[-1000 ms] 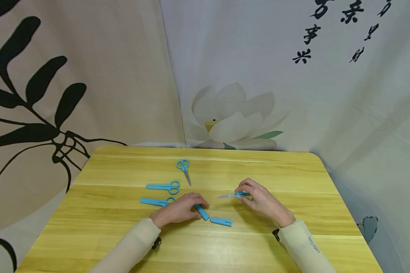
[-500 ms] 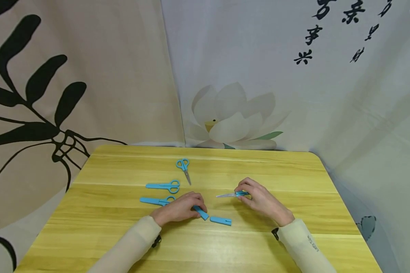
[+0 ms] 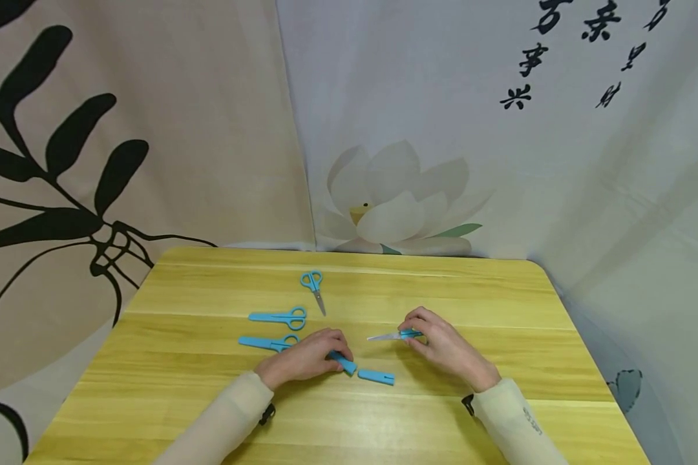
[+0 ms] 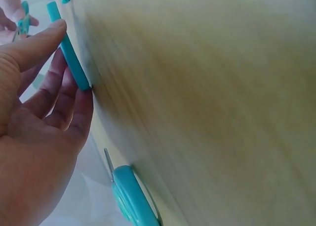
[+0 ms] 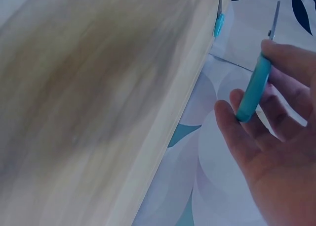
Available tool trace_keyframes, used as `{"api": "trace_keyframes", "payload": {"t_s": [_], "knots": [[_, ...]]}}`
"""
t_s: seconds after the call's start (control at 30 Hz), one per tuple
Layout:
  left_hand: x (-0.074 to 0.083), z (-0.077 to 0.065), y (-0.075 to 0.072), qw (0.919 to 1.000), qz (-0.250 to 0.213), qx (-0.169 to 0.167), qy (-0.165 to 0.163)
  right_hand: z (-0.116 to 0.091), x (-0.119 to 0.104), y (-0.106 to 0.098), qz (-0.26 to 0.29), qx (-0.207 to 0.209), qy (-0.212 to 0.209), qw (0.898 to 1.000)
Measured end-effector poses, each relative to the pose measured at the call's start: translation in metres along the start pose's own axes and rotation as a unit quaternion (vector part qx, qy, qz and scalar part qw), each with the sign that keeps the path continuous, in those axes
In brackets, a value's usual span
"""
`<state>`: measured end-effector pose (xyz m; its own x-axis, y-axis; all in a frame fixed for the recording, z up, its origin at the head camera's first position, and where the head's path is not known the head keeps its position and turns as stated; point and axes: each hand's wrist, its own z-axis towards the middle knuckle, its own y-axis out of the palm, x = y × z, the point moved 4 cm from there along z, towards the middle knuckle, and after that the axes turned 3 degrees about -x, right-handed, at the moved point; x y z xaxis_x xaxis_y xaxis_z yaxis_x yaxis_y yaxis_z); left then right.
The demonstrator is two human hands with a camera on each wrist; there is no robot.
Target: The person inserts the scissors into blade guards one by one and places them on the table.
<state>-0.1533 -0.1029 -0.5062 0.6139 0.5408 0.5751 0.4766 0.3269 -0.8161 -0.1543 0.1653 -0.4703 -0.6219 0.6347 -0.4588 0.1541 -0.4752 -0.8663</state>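
My left hand [image 3: 307,356] pinches a blue scissors sheath [image 4: 74,63] between thumb and fingers, low over the table. My right hand [image 3: 446,347] holds a pair of scissors [image 5: 254,85] by the blue handles, the bare blades pointing left toward the other hand. Just right of the pinched sheath, a second blue sheath [image 3: 375,377] lies on the wood. Beside the left wrist lie sheathed scissors [image 3: 262,343], their handle loops partly covered by that hand. Farther back are another sheathed pair of scissors [image 3: 276,318] and an unsheathed pair [image 3: 313,287].
The wooden table [image 3: 500,290] has rounded far corners. Behind it hangs a cloth backdrop [image 3: 221,129] with a dark plant print, a pale lotus and black characters. Dark straps show at both wrists.
The right hand has dipped slightly toward me, and the scissors in it have tilted a little. The left hand and its sheath stay nearly in place.
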Motion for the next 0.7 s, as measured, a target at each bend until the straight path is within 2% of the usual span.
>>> {"api": "trace_keyframes", "payload": {"t_s": [0.2, 0.7], "knots": [[0.005, -0.003, -0.001, 0.9999, 0.004, 0.011, -0.009, -0.001, 0.0, 0.0, -0.003, 0.006, -0.002, 1.0], [0.006, -0.02, -0.01, 0.994, -0.071, 0.071, -0.042, -0.009, -0.012, -0.001, -0.013, 0.026, -0.017, 0.999]]}}
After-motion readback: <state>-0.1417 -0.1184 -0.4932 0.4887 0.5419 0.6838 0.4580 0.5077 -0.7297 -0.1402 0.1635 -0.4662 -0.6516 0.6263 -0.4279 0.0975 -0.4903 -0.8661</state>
